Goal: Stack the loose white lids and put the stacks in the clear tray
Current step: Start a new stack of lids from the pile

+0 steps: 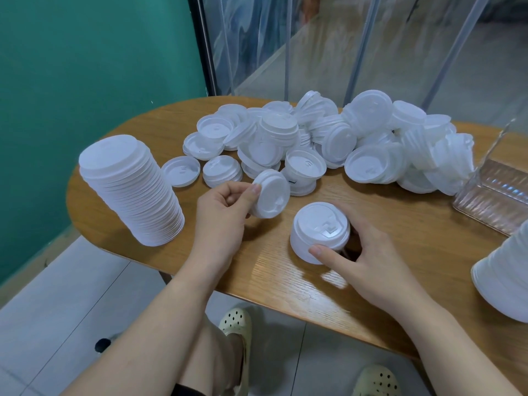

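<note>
A heap of loose white lids (323, 135) covers the far half of the wooden table (414, 252). My left hand (223, 212) holds a few nested lids (270, 195) tilted on edge, thumb and fingers pinching their rim. My right hand (360, 258) grips a short stack of lids (320, 232) standing top-up on the table near the front. The clear tray (491, 201) sits at the right edge, partly cut off by the frame. A tall leaning stack of lids (134, 190) stands at the left.
Another tall lid stack (503, 281) lies at the right edge near me. A teal wall is on the left and glass panels stand behind the table. The table's front edge curves just past my forearms.
</note>
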Demonstrator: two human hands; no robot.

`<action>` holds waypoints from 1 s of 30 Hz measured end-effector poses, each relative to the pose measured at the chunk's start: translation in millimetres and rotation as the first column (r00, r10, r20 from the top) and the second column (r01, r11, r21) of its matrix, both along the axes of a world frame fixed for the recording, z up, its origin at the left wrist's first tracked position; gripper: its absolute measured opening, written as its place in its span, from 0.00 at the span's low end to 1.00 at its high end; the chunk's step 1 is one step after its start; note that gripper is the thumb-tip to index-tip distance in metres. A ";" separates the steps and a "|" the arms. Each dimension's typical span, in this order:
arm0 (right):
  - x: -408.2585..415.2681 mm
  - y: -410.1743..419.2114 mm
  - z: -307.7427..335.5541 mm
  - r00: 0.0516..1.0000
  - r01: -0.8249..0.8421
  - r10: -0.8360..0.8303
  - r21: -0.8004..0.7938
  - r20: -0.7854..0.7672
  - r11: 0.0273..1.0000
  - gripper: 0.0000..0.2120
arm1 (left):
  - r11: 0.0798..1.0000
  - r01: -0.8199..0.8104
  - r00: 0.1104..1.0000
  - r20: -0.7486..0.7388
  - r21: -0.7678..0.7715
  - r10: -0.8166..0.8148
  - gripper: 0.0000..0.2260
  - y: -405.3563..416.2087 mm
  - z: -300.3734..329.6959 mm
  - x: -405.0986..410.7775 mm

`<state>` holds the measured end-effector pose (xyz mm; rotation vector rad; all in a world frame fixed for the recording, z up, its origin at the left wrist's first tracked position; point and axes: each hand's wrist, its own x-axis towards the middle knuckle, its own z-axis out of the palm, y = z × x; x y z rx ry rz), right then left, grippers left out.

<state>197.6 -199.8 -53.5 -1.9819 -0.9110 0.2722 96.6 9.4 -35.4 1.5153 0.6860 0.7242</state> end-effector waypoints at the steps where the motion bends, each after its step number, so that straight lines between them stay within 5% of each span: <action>1: 0.2 -0.1 -0.3 1.000 0.002 -0.002 -0.001 0.001 1.000 0.29 | 0.999 -0.024 1.000 -0.008 0.039 0.025 0.02 1.6 -0.5 -0.6; 6: 0.1 0.0 -1.6 1.000 0.011 -0.011 0.008 -0.008 1.000 0.30 | 0.952 -0.080 0.992 -0.073 0.297 0.106 0.05 3.0 -3.0 -1.3; 13: 0.4 -0.8 -2.2 1.000 0.008 -0.008 -0.002 -0.012 1.000 0.32 | 0.924 -0.043 0.986 -0.135 0.379 0.101 0.07 -0.3 -4.8 2.3; 24: -1.4 -0.7 2.5 1.000 0.004 -0.004 0.001 -0.018 1.000 0.29 | 0.935 0.127 0.967 -0.250 0.332 -0.042 0.13 -3.8 -5.3 2.4; 30: -2.1 -1.2 4.6 1.000 -0.009 0.009 -0.005 -0.018 1.000 0.27 | 0.968 0.147 0.985 -0.118 0.206 -0.124 0.06 -3.1 -2.2 1.6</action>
